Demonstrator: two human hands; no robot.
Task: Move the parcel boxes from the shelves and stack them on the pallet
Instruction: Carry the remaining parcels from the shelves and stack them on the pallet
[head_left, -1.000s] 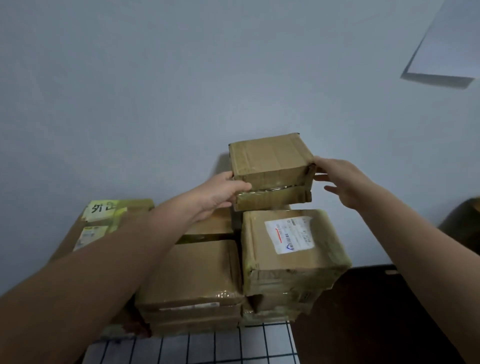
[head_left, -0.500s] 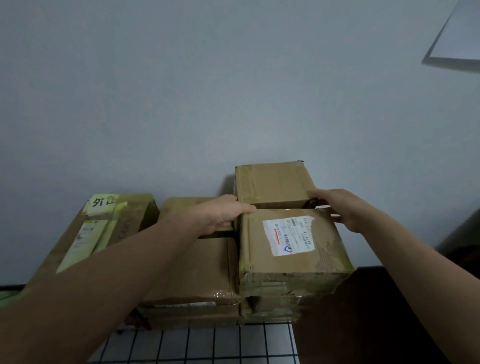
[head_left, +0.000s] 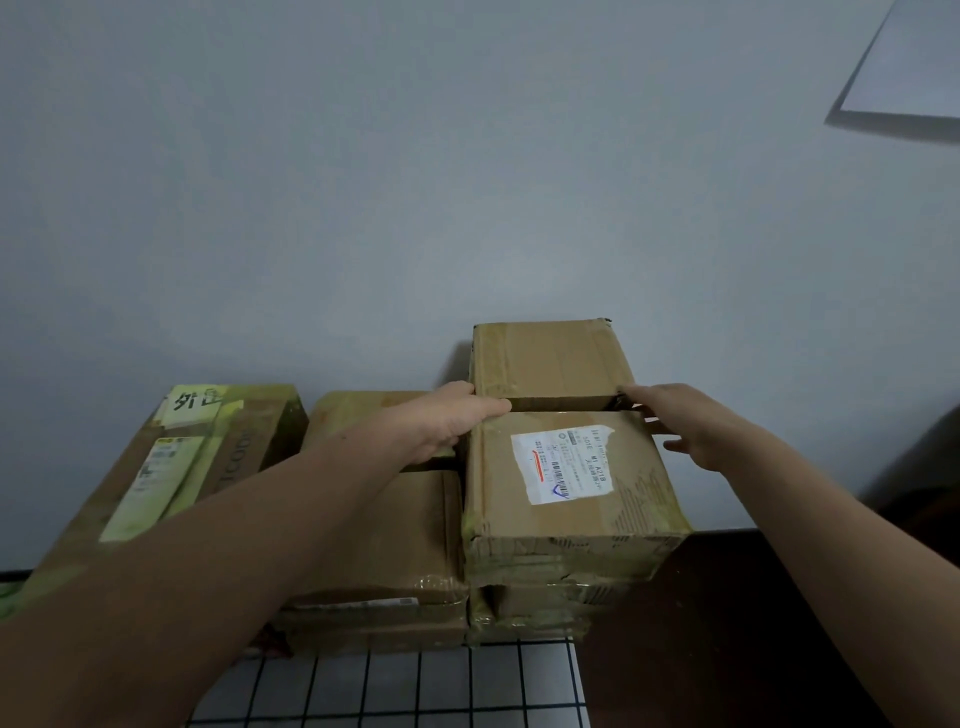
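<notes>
At the back of the stack, small box (head_left: 550, 358): plain brown cardboard, squarish, flat top crossed by bands of glossy clear tape, far right corner scuffed dark. Sits behind the labelled box and a little higher, close against the wall.
Left hand (head_left: 447, 421): lies at the small box's front left corner, thumb stretched along the lower front edge. Fingers bent down into the gap between boxes and out of sight; holding anything or not, cannot tell.
Right hand (head_left: 685, 426): touches the front right corner with the fingertips. Fingers straight and spread apart, gripping nothing.
Labelled box (head_left: 571, 519): creased brown cardboard with greenish tape along the edges. Carries a white shipping label (head_left: 563, 465) with a barcode, a red stroke and one torn corner; print too small to read.
Long box (head_left: 171, 467): stands at the far left, wrapped in yellow-green tape, with pale slips and handwritten characters at the far end. Near end cut off by the left forearm.
Middle box (head_left: 415, 530): brown with shiny tape, just beside the labelled box, largely covered by the left forearm.
Rear box (head_left: 358, 410): shows only part of its top.
Lower boxes (head_left: 545, 608): crushed and taped, under the labelled box; show front faces only.
Gridded surface (head_left: 415, 686): white, ruled in thin black squares, under the stack's front.
Wall (head_left: 467, 182): smooth, matt, pale grey-blue.
Floor (head_left: 727, 623): dark, right of the stack, too dim for detail.
White panel (head_left: 914, 67): flat, at the top right, cut off by the frame edge, shadow beneath.
</notes>
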